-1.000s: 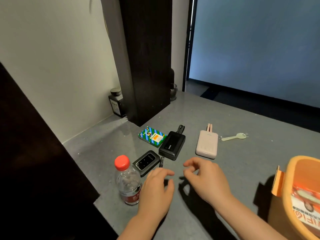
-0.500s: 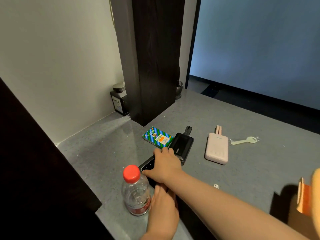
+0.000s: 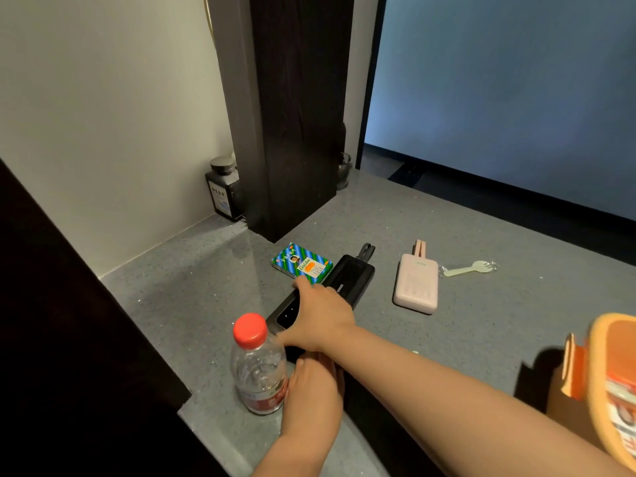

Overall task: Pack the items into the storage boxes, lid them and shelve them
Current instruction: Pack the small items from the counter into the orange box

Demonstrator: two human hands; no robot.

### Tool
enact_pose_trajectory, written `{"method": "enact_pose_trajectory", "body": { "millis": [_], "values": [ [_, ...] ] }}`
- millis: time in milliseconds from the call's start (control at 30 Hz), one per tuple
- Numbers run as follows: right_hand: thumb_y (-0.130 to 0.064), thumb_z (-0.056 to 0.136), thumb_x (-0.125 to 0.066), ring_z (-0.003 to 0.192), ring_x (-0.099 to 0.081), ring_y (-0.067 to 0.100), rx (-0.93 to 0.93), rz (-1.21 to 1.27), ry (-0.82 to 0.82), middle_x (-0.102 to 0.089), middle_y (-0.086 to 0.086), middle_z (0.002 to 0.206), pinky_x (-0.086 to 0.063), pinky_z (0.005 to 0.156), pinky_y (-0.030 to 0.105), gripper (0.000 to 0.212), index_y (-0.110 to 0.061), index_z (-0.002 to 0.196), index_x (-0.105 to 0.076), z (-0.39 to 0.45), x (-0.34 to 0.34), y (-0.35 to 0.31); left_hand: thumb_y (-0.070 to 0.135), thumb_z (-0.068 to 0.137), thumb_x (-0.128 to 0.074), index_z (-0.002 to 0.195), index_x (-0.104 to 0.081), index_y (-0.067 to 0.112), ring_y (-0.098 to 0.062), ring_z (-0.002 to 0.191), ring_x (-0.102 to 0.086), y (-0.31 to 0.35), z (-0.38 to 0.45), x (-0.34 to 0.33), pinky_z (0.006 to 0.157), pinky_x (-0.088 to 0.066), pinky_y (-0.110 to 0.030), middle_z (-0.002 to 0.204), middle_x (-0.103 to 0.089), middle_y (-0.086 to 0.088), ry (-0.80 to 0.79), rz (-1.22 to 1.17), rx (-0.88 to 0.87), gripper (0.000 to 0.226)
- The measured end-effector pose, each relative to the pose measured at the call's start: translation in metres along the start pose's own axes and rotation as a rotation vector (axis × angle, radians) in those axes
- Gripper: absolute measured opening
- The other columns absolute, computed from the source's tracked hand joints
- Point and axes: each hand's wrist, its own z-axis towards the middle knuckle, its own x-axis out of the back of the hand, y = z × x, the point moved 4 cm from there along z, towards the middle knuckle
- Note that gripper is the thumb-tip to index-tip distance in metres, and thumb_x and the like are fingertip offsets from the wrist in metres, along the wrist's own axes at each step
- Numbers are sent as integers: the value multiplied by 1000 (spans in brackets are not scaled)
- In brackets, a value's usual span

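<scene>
1. We are closing the fingers (image 3: 303, 285) of our right hand (image 3: 318, 318) over the small black device (image 3: 287, 313) lying flat on the grey counter (image 3: 395, 339). The thumb is at its near edge and the fingertips are curling over its far edge, so we are gripping it, though it is not yet lifted.

2. We are resting our left hand (image 3: 315, 390) just beside the water bottle (image 3: 258, 370), with its fingers pointing forward under the right wrist. They are partly hidden, so we cannot tell whether they are pinching anything or lying loose.

3. We are judging this to be the gathering step, since nothing on the counter is packed yet. The black power bank (image 3: 352, 280) is lying just past our right knuckles, the striped card pack (image 3: 302, 265) is beside it, and the pink power bank (image 3: 416, 284) and pale green fork (image 3: 469, 269) are lying further right.

4. We are seeing the orange storage box (image 3: 599, 373) at the right edge of view, well apart from the device, with some printed packaging already in it.

5. We are expecting the next move to call for a firm pinch on the thin device, a lift clear of the bottle's red cap (image 3: 250, 330), and a carry rightward across the counter to the box.
</scene>
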Motion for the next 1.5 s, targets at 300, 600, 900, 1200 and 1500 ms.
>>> {"method": "enact_pose_trajectory", "body": {
  "millis": [300, 600, 900, 1200, 1500],
  "values": [
    [-54, 54, -77, 105, -55, 18, -35, 189, 220, -57, -6, 120, -51, 81, 33, 90, -34, 131, -36, -52, 64, 45, 21, 89, -49, 89, -45, 17, -24, 86, -57, 11, -1, 20, 67, -38, -34, 94, -54, -6, -84, -269, 151, 6],
    [-49, 55, -81, 113, -51, 11, -171, 302, 447, -52, -15, 127, -45, 84, 27, 90, -39, 132, -36, -144, 135, 111, 14, 88, -57, 89, -58, 28, -5, 65, -55, 67, -6, 52, 58, -38, -18, 75, -60, 1, 63, -758, 89, 14],
    [-45, 55, -83, 109, -52, 5, -432, 338, 595, -53, -20, 119, -49, 91, 31, 87, -44, 129, -37, -286, 151, 212, 11, 87, -60, 107, -51, 33, -10, 67, -64, 220, -24, 54, 59, -49, -27, 77, -64, 4, -142, -1009, -235, 31],
    [-46, 48, -86, 113, -52, 2, -699, 317, 597, -52, -21, 122, -44, 93, 22, 99, -38, 134, -39, -390, 156, 302, 13, 87, -61, 101, -55, 32, -5, 62, -60, 319, -36, 13, 63, -49, -20, 71, -64, 2, -314, -926, -395, 24],
    [-56, 53, -80, 113, -52, 14, -679, 176, 331, -53, -9, 127, -50, 91, 34, 100, -31, 139, -34, -323, 157, 307, 14, 89, -58, 97, -56, 31, -2, 59, -58, 320, -28, 10, 55, -47, -17, 67, -59, 2, -270, -978, -330, 19]
  ]
}}
